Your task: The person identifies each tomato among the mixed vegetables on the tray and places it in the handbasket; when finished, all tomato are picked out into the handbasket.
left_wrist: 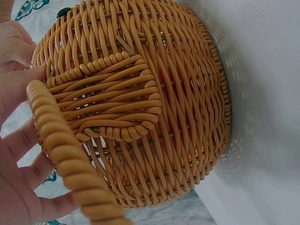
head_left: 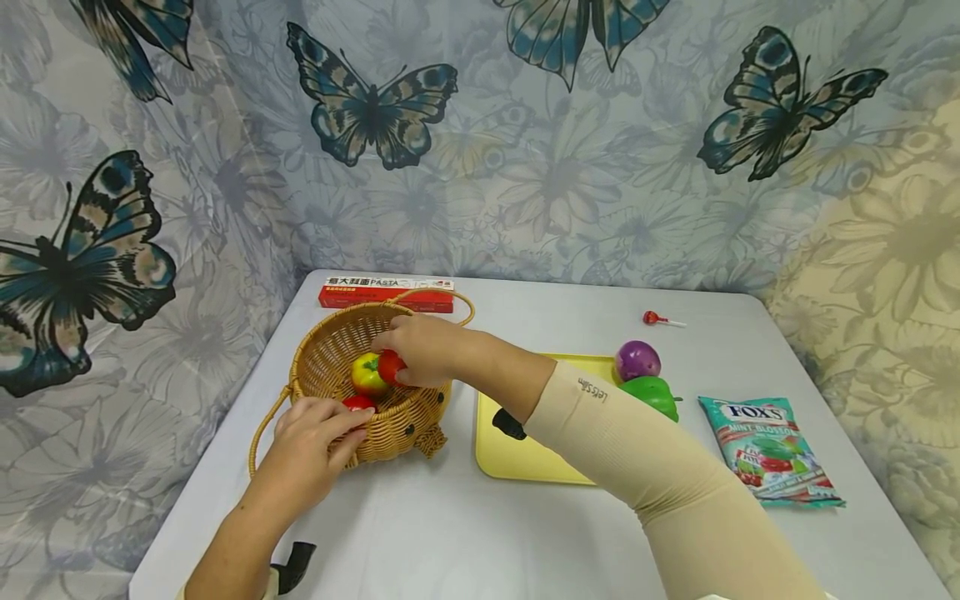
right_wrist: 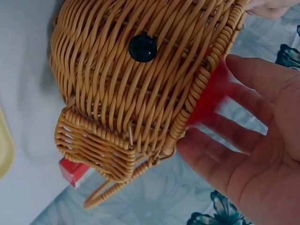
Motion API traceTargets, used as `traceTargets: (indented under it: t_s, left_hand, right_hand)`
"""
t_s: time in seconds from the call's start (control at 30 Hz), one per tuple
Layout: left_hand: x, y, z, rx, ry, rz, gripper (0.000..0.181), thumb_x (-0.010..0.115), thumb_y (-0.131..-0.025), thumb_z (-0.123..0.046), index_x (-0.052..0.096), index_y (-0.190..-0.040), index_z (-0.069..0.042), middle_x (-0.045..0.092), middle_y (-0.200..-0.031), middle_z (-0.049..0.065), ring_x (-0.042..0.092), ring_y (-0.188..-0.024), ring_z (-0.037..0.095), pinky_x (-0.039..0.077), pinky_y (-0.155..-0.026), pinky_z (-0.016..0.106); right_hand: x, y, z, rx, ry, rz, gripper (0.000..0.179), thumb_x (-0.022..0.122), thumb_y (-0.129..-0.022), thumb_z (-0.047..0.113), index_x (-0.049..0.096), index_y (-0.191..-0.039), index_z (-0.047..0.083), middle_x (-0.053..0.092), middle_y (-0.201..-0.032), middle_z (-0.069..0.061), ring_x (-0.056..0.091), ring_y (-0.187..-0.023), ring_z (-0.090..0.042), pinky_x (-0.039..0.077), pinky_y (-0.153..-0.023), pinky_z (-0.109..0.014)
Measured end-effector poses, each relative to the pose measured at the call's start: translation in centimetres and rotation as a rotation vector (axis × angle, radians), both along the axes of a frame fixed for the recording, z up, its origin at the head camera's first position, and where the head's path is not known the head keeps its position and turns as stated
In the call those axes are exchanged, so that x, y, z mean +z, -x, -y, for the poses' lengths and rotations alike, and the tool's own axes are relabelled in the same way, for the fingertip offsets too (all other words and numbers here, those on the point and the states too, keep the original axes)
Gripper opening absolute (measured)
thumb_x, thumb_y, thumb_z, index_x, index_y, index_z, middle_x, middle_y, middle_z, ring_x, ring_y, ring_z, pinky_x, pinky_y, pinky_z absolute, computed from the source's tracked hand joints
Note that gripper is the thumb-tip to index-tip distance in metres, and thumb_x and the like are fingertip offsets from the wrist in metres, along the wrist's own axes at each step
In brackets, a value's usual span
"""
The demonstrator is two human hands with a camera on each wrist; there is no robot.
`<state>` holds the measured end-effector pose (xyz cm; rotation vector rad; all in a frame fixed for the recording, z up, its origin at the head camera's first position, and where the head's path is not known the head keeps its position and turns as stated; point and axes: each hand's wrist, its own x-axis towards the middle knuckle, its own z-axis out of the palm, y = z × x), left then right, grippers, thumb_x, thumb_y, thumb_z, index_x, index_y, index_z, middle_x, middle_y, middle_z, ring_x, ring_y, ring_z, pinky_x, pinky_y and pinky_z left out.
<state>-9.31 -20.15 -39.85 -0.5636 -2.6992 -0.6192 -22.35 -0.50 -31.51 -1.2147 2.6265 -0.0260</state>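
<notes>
A wicker basket (head_left: 330,333) with button eyes and rope handles stands on the left of the table, tilted toward me. My left hand (head_left: 307,446) holds its near-left rim, fingers over the edge; in the left wrist view a handle (left_wrist: 70,159) crosses before the fingers. Inside lie a yellow-and-red fruit (head_left: 367,377) and a red round piece (head_left: 358,402), partly hidden by the rim. My right hand (head_left: 423,346) reaches over the opening, with another red round piece (head_left: 391,367) at its fingertips. In the right wrist view those fingers are spread loosely and the red piece (right_wrist: 211,96) is blurred.
A red pasta box (head_left: 386,293) lies behind the basket. Right of it is a yellow tray (head_left: 525,462), partly under my right arm, with a purple onion-like ball (head_left: 637,361) and green pepper (head_left: 651,395) at its edge. A lollipop (head_left: 660,319) and candy bag (head_left: 772,452) lie further right.
</notes>
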Motion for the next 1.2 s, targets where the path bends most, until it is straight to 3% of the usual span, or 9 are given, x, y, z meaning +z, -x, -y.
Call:
traceTargets:
  t_s: [0.27,0.5,0.67,0.93,1.2]
  left_hand:
    - [0.0,0.0,-0.1,0.004,0.005,-0.002,0.033,0.084,-0.085,-0.012,0.079,-0.115,-0.023,0.065,-0.095,-0.004,0.055,-0.102,0.024,0.042,-0.091,0.05]
    - [0.1,0.0,-0.2,0.008,0.0,0.007,0.033,0.083,-0.085,-0.013,0.079,-0.117,-0.023,0.066,-0.095,-0.004,0.056,-0.103,0.025,0.042,-0.093,0.051]
    - [0.1,0.0,-0.2,0.016,0.006,0.016,0.033,0.083,-0.085,-0.013,0.079,-0.117,-0.023,0.066,-0.095,-0.004,0.056,-0.104,0.026,0.042,-0.094,0.051]
    - [0.1,0.0,-0.2,0.011,0.006,0.015,0.033,0.083,-0.086,-0.013,0.079,-0.117,-0.022,0.066,-0.096,-0.004,0.056,-0.104,0.027,0.041,-0.095,0.053]
    - [0.2,-0.1,-0.2,0.004,0.005,0.005,0.033,0.083,-0.085,-0.012,0.079,-0.117,-0.02,0.067,-0.096,-0.002,0.056,-0.102,0.027,0.042,-0.092,0.053]
  right_hand:
    - [0.5,-0.1,-1.1,-0.029,0.02,0.032,0.054,0.067,-0.099,0.026,0.052,-0.151,0.025,0.048,-0.155,-0.008,0.047,-0.143,-0.031,0.042,-0.115,-0.044]
    - [1.1,-0.1,-3.7,-0.064,0.05,0.011,0.054,0.07,-0.097,0.027,0.054,-0.149,0.023,0.053,-0.149,-0.007,0.053,-0.134,-0.027,0.047,-0.11,-0.041]
    - [0.9,-0.1,-6.2,-0.084,0.069,0.016,0.052,0.074,-0.095,0.026,0.058,-0.144,0.02,0.057,-0.143,-0.007,0.054,-0.131,-0.028,0.043,-0.113,-0.044]
    - [-0.6,-0.3,-10.6,-0.171,0.055,0.071,0.056,0.076,-0.094,0.027,0.057,-0.146,0.018,0.055,-0.145,-0.01,0.054,-0.133,-0.031,0.043,-0.114,-0.047]
    - [-3.3,-0.5,-13.9,-0.308,-0.02,0.173,0.058,0.076,-0.093,0.028,0.056,-0.147,0.021,0.055,-0.144,-0.01,0.054,-0.132,-0.033,0.044,-0.112,-0.052]
